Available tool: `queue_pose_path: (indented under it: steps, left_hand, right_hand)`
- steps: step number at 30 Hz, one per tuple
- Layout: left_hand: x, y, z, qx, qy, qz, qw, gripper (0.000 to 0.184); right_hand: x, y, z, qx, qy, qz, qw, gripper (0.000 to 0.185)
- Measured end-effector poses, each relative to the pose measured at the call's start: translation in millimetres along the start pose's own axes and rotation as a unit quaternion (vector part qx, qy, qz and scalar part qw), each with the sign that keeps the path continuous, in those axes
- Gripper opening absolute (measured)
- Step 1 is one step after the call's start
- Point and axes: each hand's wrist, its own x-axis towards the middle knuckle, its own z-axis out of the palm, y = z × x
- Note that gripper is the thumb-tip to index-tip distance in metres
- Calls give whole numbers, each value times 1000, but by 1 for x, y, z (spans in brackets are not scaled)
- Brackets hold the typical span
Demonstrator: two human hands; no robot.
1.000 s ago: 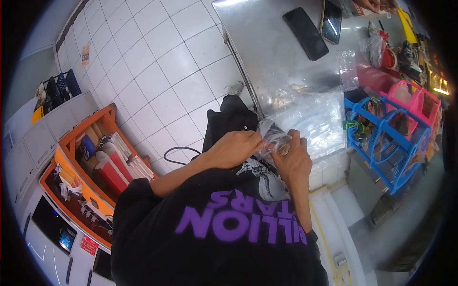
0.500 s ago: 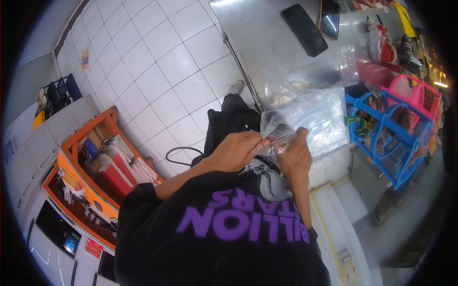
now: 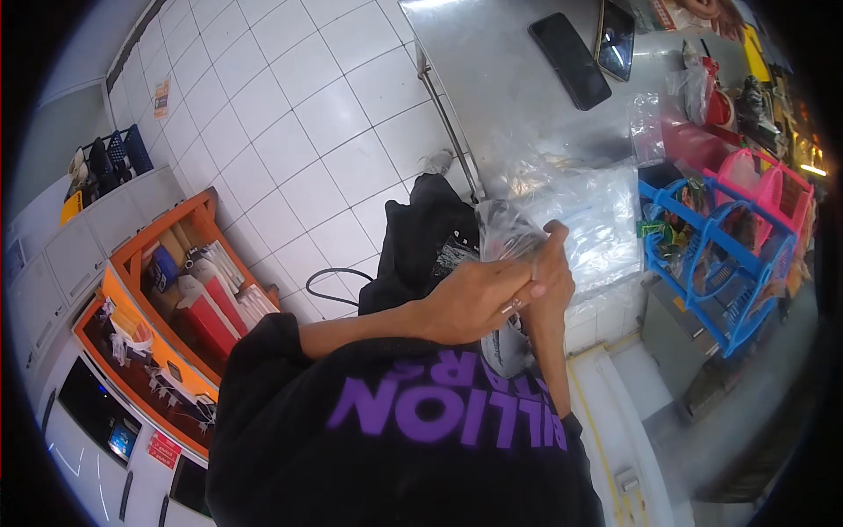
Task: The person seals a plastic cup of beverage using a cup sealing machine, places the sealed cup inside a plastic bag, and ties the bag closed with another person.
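A clear plastic bag point(image 3: 507, 230) is gathered between my two hands, its puffed part standing out beyond the fingers. My left hand point(image 3: 481, 297) is closed on the bag's gathered end, its fingers crossing over in front of my other hand. Close against it, my right hand point(image 3: 551, 272) also grips the bag, with its index finger bent above. What the bag contains is hard to make out. Flat clear plastic bags point(image 3: 601, 228) lie on the metal table point(image 3: 492, 88) just beyond my hands.
Two phones point(image 3: 569, 61) point(image 3: 615, 39) lie on the table. A blue plastic basket point(image 3: 724, 263) and a pink one point(image 3: 773, 189) are at the right. Another person's hand point(image 3: 724, 18) shows at the top right. An orange shelf point(image 3: 132, 250) with boxes stands at the left.
My left hand has moved right and now overlaps my right hand. The bag's end is drawn together between the fingers, where before the hands were apart at its edges.
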Motion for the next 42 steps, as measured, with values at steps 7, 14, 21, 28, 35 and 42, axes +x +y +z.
queue_pose_path:
  steps: [7, 14, 21, 28, 35, 42]
  left_hand:
    - [20, 17, -4, -12, 52, -28, 998, 22]
    - [41, 14, 5, 14, 120, 10, 993, 30]
    - [61, 10, -41, -128, 151, -178, 964, 37]
    - [67, 29, -42, -201, 128, -123, 964, 25]
    - [77, 51, -32, -52, -26, 37, 998, 20]
    - [93, 78, -22, -169, -53, 5, 984, 24]
  right_hand:
    - [-2, -8, -17, -22, 63, -39, 997, 70]
    - [8, 0, -17, -47, 40, -47, 997, 71]
    - [15, -24, -65, -71, 63, -67, 993, 91]
    - [1, -22, -77, -41, 132, -200, 970, 99]
    - [19, -28, -85, -63, 113, -193, 973, 107]
    - [20, -34, -97, -78, 203, -234, 948, 57]
